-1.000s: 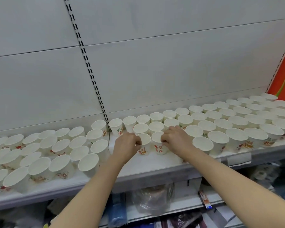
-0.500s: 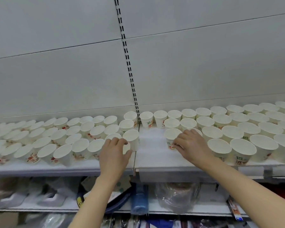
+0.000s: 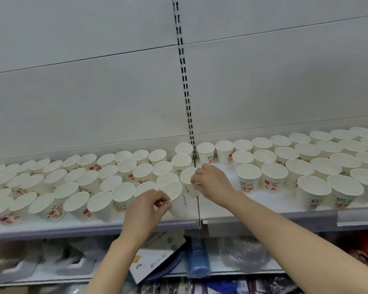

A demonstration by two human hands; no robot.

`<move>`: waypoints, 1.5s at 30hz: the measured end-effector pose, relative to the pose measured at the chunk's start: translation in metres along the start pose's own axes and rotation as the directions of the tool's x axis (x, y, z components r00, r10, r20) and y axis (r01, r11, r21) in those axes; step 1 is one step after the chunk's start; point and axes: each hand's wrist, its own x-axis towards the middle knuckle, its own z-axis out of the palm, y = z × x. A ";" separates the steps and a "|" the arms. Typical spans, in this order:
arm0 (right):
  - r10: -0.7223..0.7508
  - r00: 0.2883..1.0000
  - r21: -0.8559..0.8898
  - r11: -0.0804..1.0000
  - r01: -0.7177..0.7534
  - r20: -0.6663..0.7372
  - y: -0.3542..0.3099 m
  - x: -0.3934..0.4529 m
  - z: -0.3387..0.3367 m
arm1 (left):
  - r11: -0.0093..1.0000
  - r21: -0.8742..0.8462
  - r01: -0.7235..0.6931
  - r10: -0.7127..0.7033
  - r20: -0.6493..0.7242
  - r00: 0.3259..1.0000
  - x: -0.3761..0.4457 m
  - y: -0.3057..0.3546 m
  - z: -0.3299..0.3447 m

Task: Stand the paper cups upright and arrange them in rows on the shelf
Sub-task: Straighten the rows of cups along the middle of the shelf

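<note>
Fingers of left hand (image 3: 146,205) pinching rim of front cup (image 3: 175,198); right hand (image 3: 211,183) curled round next cup (image 3: 189,181) just behind. Both cups on shelf (image 3: 263,213) at panel seam, right end of left block. Risks: pinched rim could buckle; knuckles brushing packed neighbours could topple or shunt them out of row; front cup near shelf lip, could slide off. Mouths up, long axes near vertical, front cup seemingly leaning left. Gap right of seam unfilled.
</note>
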 end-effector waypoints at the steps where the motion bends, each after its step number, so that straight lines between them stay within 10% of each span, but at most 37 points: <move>1: 0.004 1.000 -0.011 1.000 -0.004 -0.004 -0.003 0.001 0.001 | 0.999 -0.042 0.000 0.000 -0.004 1.000 0.001 -0.001 -0.002; 17: 0.286 0.894 -0.020 0.950 -0.312 -0.344 0.051 -0.156 -0.079 | 0.962 -0.231 -0.147 0.183 0.144 0.973 0.039 0.079 0.072; 34: 0.259 0.949 -0.113 0.953 -0.282 -0.180 0.102 -0.184 -0.097 | 0.916 0.088 -0.391 0.367 0.208 0.907 0.059 0.131 0.105; 45: 0.243 0.965 -0.076 0.965 -0.250 -0.096 0.109 -0.168 -0.100 | 0.973 0.035 -0.228 0.218 0.180 0.959 0.053 0.163 0.125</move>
